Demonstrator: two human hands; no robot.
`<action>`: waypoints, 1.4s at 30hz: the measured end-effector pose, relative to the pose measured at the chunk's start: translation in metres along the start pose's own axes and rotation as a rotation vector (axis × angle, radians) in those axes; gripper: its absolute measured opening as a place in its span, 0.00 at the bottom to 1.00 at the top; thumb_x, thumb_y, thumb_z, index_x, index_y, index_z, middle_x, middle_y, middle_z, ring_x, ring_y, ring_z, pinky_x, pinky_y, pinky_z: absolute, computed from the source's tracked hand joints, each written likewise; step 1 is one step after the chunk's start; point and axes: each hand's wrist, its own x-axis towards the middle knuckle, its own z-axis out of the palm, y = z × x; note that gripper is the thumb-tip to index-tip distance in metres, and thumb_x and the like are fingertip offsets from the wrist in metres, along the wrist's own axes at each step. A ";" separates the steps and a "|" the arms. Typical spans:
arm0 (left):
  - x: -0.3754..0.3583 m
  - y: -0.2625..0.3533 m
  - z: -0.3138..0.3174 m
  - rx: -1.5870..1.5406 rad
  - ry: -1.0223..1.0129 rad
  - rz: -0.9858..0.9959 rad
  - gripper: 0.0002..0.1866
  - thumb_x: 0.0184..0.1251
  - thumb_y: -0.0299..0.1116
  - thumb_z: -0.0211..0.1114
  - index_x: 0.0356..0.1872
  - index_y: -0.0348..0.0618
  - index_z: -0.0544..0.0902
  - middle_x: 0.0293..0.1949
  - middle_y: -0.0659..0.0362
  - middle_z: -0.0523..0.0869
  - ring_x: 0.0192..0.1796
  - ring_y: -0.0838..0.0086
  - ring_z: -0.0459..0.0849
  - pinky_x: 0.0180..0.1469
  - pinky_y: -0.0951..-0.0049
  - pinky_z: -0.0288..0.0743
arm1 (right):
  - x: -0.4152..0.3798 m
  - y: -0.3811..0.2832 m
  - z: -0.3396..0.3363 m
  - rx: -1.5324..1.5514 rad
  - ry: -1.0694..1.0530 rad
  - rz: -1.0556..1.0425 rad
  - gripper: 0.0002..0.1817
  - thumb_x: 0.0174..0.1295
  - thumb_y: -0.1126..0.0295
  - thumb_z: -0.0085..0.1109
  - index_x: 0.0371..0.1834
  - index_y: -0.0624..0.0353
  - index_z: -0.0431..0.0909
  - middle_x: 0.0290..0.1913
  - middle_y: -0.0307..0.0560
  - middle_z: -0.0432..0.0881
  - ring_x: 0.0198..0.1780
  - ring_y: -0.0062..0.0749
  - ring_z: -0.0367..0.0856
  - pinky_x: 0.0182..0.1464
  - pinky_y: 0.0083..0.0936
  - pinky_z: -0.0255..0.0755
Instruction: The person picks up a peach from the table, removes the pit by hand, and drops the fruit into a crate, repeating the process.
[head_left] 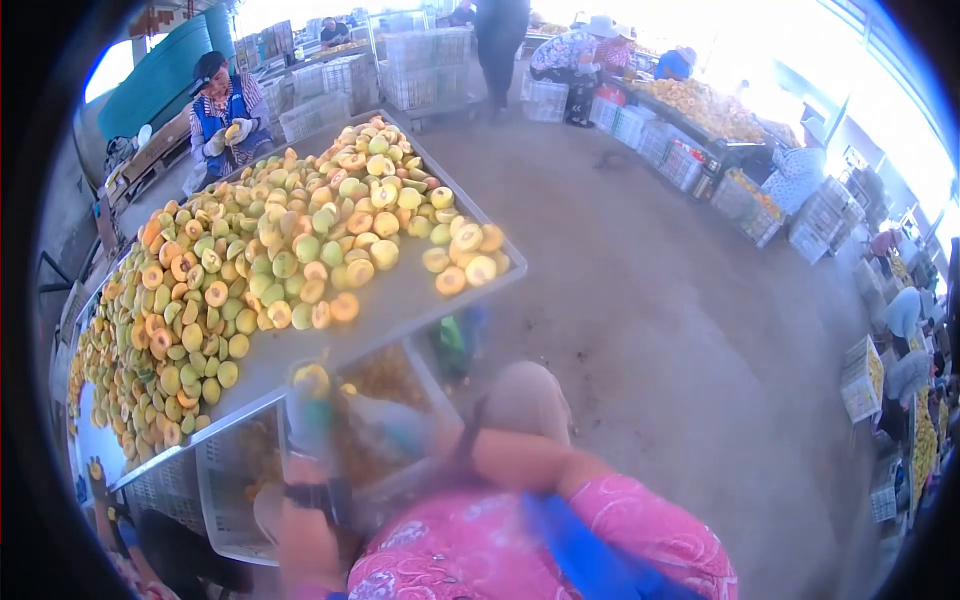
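Note:
Halved yellow-green and orange fruit (290, 230) lies heaped on a metal-edged table (400, 300). My left hand (308, 405), gloved and blurred, is upright at the table's near edge, with a yellow fruit piece (312, 379) at its fingertips. To its right, my right hand (385, 418), in a pale glove, reaches left over a crate of fruit (385, 372) below the edge. A small yellow bit (348, 388) shows at its fingertips; motion blur hides whether it is held.
A white crate (208, 490) stands below the table at left. Across the table a person (228, 115) in a blue vest handles fruit. Another person's hand (97, 480) is at the lower left. Crates (655, 150) and seated people line the back right.

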 end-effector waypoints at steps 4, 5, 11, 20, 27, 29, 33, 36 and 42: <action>-0.045 -0.009 0.004 -0.248 0.056 -0.077 0.12 0.75 0.33 0.51 0.48 0.38 0.79 0.44 0.56 0.82 0.39 0.72 0.82 0.42 0.75 0.79 | -0.015 -0.005 0.028 0.139 -0.098 0.091 0.25 0.68 0.36 0.45 0.39 0.47 0.71 0.19 0.29 0.67 0.11 0.13 0.59 0.09 0.16 0.51; -0.053 -0.010 0.003 -0.201 0.068 -0.022 0.13 0.76 0.33 0.49 0.50 0.38 0.79 0.44 0.55 0.82 0.41 0.71 0.82 0.44 0.72 0.79 | -0.018 -0.008 0.040 0.047 0.031 0.115 0.23 0.71 0.39 0.44 0.40 0.48 0.72 0.20 0.31 0.69 0.10 0.15 0.60 0.10 0.18 0.55; -0.032 -0.039 -0.046 -0.543 -0.068 -0.006 0.20 0.70 0.37 0.54 0.57 0.35 0.75 0.53 0.51 0.82 0.55 0.60 0.81 0.64 0.57 0.73 | 0.005 0.026 0.030 -0.562 0.239 -0.538 0.15 0.75 0.57 0.41 0.42 0.55 0.72 0.28 0.40 0.75 0.25 0.27 0.75 0.23 0.25 0.69; -0.057 0.004 -0.027 -0.537 0.105 0.111 0.19 0.77 0.40 0.48 0.53 0.36 0.77 0.49 0.49 0.82 0.53 0.56 0.81 0.59 0.53 0.76 | -0.046 -0.009 0.129 -0.894 0.311 -0.346 0.17 0.74 0.51 0.43 0.37 0.52 0.66 0.20 0.35 0.68 0.13 0.20 0.65 0.15 0.21 0.63; -0.066 -0.002 -0.022 -0.152 0.140 0.218 0.17 0.76 0.40 0.52 0.53 0.38 0.77 0.48 0.52 0.83 0.52 0.61 0.81 0.58 0.58 0.76 | -0.031 -0.002 0.118 -1.002 0.346 -0.340 0.24 0.72 0.54 0.47 0.62 0.59 0.69 0.25 0.42 0.76 0.20 0.24 0.73 0.23 0.24 0.67; -0.070 -0.002 -0.019 -0.234 0.143 0.193 0.17 0.76 0.40 0.52 0.53 0.38 0.77 0.47 0.52 0.83 0.51 0.61 0.81 0.58 0.59 0.76 | -0.027 0.001 0.110 -1.018 0.332 -0.304 0.27 0.72 0.54 0.47 0.67 0.61 0.66 0.28 0.46 0.79 0.24 0.28 0.77 0.27 0.27 0.70; -0.068 -0.010 -0.021 -0.473 0.167 0.104 0.16 0.76 0.41 0.51 0.51 0.40 0.78 0.46 0.53 0.83 0.49 0.62 0.81 0.57 0.58 0.76 | -0.022 0.010 0.097 -1.305 0.313 -0.522 0.26 0.73 0.54 0.44 0.61 0.67 0.68 0.40 0.63 0.81 0.41 0.54 0.81 0.44 0.40 0.73; -0.069 -0.009 -0.020 -0.306 0.141 0.181 0.20 0.77 0.48 0.50 0.49 0.40 0.78 0.45 0.53 0.83 0.50 0.61 0.81 0.57 0.57 0.76 | -0.021 0.013 0.093 -1.410 0.316 -0.519 0.25 0.73 0.54 0.43 0.57 0.69 0.69 0.45 0.69 0.81 0.47 0.62 0.80 0.48 0.45 0.72; -0.073 0.009 -0.019 -0.482 0.115 -0.056 0.31 0.73 0.62 0.47 0.43 0.40 0.78 0.39 0.52 0.84 0.39 0.59 0.84 0.45 0.60 0.81 | -0.018 0.014 0.076 -1.494 0.199 -0.530 0.23 0.73 0.54 0.44 0.52 0.67 0.71 0.41 0.66 0.81 0.45 0.61 0.81 0.47 0.45 0.73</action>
